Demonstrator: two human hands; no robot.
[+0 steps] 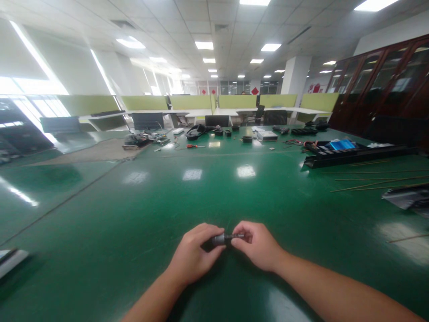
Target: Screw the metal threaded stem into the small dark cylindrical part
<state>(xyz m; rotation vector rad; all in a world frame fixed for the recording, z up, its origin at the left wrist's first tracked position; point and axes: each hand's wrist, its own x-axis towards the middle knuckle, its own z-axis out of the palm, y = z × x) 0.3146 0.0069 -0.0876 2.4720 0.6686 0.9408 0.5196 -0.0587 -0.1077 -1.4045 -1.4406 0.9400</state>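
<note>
Low in the middle of the head view, both hands meet over the green tabletop (161,192). My left hand (194,252) is closed around a small grey-and-black cylinder (219,239), which lies sideways between thumb and fingers. From its right end sticks out a thin dark rod (229,236), whose exact kind is too small to make out. My right hand (256,246) pinches the far end of this rod between thumb and fingertips. Part of the cylinder is hidden inside the left palm.
Farther back lie a red screwdriver (192,146), black headphones (196,132) and a heap of electronic parts (142,139). On the right are a long black channel (351,154) and several thin rods (375,181). A white-edged object (13,264) sits at the left edge.
</note>
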